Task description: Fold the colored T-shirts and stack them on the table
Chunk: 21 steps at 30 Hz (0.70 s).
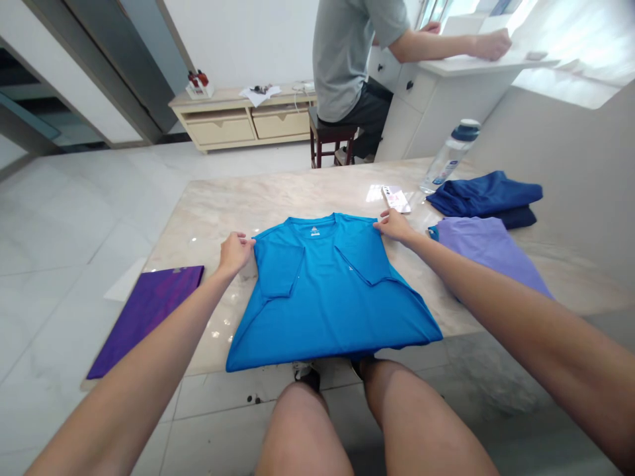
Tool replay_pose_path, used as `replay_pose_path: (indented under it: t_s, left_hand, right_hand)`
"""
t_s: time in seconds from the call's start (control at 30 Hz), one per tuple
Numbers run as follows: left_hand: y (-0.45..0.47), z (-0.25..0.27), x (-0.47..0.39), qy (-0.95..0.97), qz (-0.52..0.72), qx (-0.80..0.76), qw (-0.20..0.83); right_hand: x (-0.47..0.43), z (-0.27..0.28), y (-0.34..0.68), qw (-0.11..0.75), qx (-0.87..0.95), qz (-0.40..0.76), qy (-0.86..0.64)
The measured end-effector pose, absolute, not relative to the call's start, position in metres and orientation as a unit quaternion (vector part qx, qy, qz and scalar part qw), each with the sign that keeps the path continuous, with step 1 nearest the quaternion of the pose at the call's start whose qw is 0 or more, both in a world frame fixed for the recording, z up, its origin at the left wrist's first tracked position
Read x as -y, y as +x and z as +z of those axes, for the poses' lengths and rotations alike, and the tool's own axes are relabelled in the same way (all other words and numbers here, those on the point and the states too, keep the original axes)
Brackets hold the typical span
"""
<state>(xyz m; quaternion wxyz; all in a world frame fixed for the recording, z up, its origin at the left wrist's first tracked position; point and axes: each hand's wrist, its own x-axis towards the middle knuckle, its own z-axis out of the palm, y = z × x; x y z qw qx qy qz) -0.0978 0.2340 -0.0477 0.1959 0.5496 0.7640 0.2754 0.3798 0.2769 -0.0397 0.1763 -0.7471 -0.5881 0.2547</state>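
Observation:
A bright blue T-shirt (322, 291) lies flat on the marble-patterned table (223, 198), its collar at the far side and its lower end at the front edge. Both sleeves are folded inward over the body. At the shirt's left shoulder corner, my left hand (237, 252) pinches the fabric between thumb and fingers. My right hand (394, 225) pinches the opposite shoulder corner, close to a phone (396, 199) lying beyond it.
A folded purple garment (149, 314) lies on the table's left. To the right are a lavender garment (489, 248), dark blue clothing (489, 193) and an upright water bottle (451, 157). Behind, a person (342, 59) sits on a stool (330, 135) beside a low cabinet (218, 129).

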Motion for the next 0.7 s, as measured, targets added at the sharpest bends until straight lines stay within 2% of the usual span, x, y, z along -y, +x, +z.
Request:
replay_pose_path:
  t_s: [0.1,0.2,0.3,0.5,0.7]
  left_hand:
    - [-0.106,-0.049,-0.253,0.552,0.234,-0.755,0.264]
    - [-0.111,-0.046,-0.27,0.599,0.149,-0.738,0.274]
    - [-0.115,-0.039,-0.289,0.642,0.095,-0.72,0.248]
    - [-0.114,-0.023,-0.344,0.632,0.14,-0.751,0.131]
    - [-0.1,-0.003,-0.403,0.604,0.28,-0.741,0.095]
  right_hand:
    - [-0.294,-0.036,0.385,0.138,0.585,0.324,-0.731]
    - [-0.307,-0.029,0.385,0.081,0.61,0.335,-0.714]
    - [-0.315,-0.019,0.381,0.076,0.621,0.323,-0.71]
    - [-0.344,-0.009,0.355,0.195,0.566,0.276,-0.752]
    - [-0.42,-0.023,0.341,0.407,0.538,0.216,-0.705]
